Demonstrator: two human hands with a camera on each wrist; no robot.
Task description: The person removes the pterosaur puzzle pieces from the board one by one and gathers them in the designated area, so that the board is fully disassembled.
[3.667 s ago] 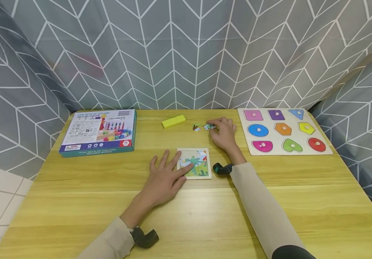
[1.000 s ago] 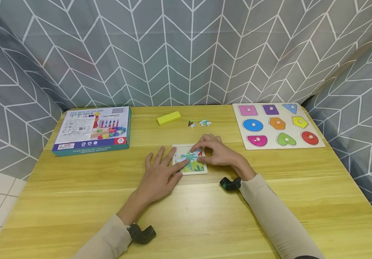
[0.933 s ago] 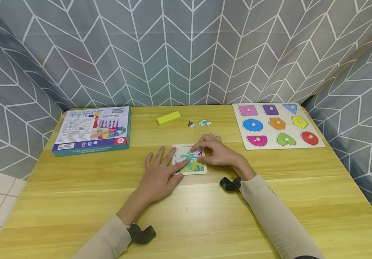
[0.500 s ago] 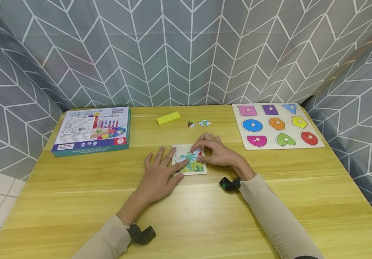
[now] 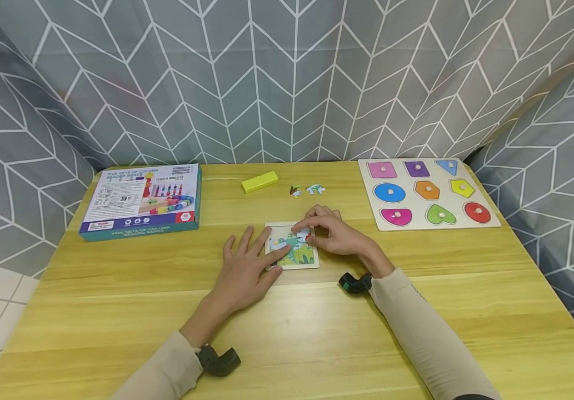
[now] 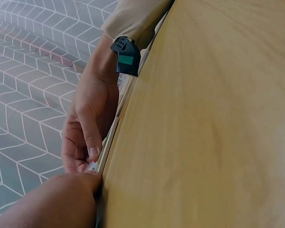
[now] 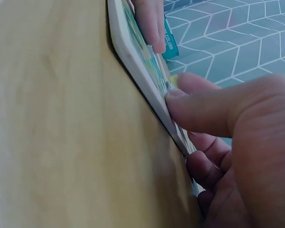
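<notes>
A small square jigsaw puzzle (image 5: 300, 256) with a pale frame and a green dinosaur picture lies flat mid-table. My left hand (image 5: 244, 278) rests on its left side with fingers spread, index finger over the picture and thumb at the lower edge. At the upper right of the puzzle, my right hand (image 5: 334, 233) pinches a puzzle piece (image 5: 303, 235) between thumb and index finger, low over the board. In the right wrist view the thumb (image 7: 190, 107) is right at the frame's edge, hiding most of the piece. Two loose puzzle pieces (image 5: 315, 189) lie farther back.
A yellow block (image 5: 259, 182) lies behind the puzzle. At the back left is a beaded-column toy box (image 5: 141, 203); a wooden board of knobbed shapes (image 5: 429, 205) lies at the back right. A grey patterned curtain (image 5: 276, 83) hangs along the table's far edge.
My right hand has come from the loose pieces at the back to the puzzle's upper right. In the last half second its fingertips shift slightly there; my left hand stays on the puzzle.
</notes>
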